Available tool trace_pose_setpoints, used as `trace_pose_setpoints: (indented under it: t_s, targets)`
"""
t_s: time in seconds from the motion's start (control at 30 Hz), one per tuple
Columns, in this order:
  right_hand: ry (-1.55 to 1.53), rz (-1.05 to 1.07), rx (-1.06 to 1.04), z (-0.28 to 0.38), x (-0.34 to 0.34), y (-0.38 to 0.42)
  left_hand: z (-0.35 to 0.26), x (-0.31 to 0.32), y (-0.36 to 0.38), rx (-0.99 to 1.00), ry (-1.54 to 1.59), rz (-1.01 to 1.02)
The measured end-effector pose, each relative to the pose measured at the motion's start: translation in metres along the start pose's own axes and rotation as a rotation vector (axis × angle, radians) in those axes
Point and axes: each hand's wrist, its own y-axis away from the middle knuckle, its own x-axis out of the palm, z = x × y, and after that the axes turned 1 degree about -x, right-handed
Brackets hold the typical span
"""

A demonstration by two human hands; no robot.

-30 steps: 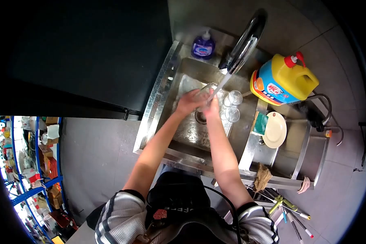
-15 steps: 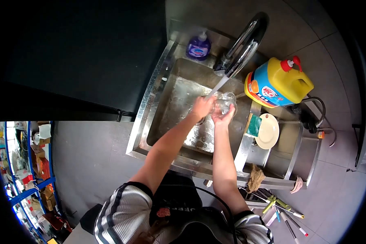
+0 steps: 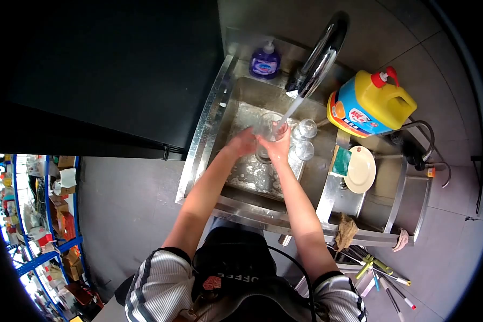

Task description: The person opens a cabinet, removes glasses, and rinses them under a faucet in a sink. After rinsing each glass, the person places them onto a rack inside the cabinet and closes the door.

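Over the large sink basin (image 3: 236, 102), my right hand (image 3: 276, 146) is wrapped around a clear drinking glass (image 3: 266, 123), tilted under the running water. My left hand (image 3: 242, 143) is at the left side of this glass, its fingers smeared by motion. Water falls from the curved chrome faucet (image 3: 327, 51) onto the glass near my right fingers. Just right of my right hand, two more clear glasses stand in the basin, one farther back (image 3: 307, 128) and one nearer (image 3: 304, 151). Below my hands the wet basin floor shows foam.
Behind the basin stands a purple soap bottle (image 3: 264, 61). A large yellow detergent jug (image 3: 367, 104) is at the right rear. A green sponge (image 3: 341, 161) and a cream plate (image 3: 360, 169) lie at the smaller basin. A brown rag (image 3: 346, 232) hangs over the front edge.
Both hands have moved left and the glass is now tilted under the stream left of the others. Two glasses at the right, partly covered by my right hand before, now show fully.
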Motion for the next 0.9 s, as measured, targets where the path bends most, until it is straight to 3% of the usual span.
trace_pose_setpoints:
  t_s: [0.1,0.13,0.2,0.27,0.3,0.33,0.37,0.43,0.5,0.57,0.63,0.7,0.73,0.83,0.87,0.9]
  targets:
    - [0.514,0.266,-0.041,0.065,-0.016,0.001,-0.014,0.035,0.038,0.414,-0.126,0.088]
    - [0.565,0.185,-0.313,0.025,-0.027,0.001,-0.016,0.048,0.05,0.54,-0.316,0.046]
    - [0.656,0.25,-0.232,0.017,-0.038,0.005,-0.013,0.072,0.065,0.783,-0.696,-0.045]
    - [0.788,0.307,-0.189,0.017,-0.043,0.009,-0.014,0.093,0.047,0.788,-1.352,-0.323]
    - [0.715,0.284,-0.082,0.024,-0.043,0.011,-0.02,0.102,0.037,0.768,-1.679,-0.47]
    - [0.643,0.262,0.023,0.034,-0.044,0.013,-0.036,0.119,0.047,0.703,-1.864,-0.343]
    - [0.575,0.239,0.125,0.039,-0.047,0.013,-0.042,0.121,0.037,0.65,-1.537,-0.229]
    - [0.379,0.184,0.086,0.028,-0.056,0.012,-0.049,0.125,0.016,0.514,-0.879,-0.007]
    - [0.15,0.159,0.034,0.019,-0.063,0.006,-0.049,0.131,0.007,0.866,-1.428,-0.041]
    - [0.179,0.073,-0.011,0.013,-0.068,-0.001,-0.053,0.13,0.01,0.879,-1.192,0.062]
    - [0.099,-0.058,-0.018,0.011,-0.059,-0.008,-0.029,0.126,-0.004,0.736,-0.433,0.128]
    - [0.176,-0.048,-0.104,0.012,-0.047,-0.009,-0.003,0.123,-0.004,0.547,0.191,0.11]
    - [0.201,-0.055,-0.148,0.013,-0.039,-0.007,-0.014,0.136,0.037,0.222,0.482,0.172]
    - [0.289,-0.01,-0.219,0.025,-0.026,0.003,0.007,0.118,0.038,0.18,0.546,0.434]
    - [0.289,0.016,-0.214,0.025,-0.022,0.005,0.018,0.098,0.002,0.086,0.638,0.533]
    - [0.29,0.042,-0.211,0.025,-0.019,0.005,0.017,0.093,-0.008,0.185,0.664,0.482]
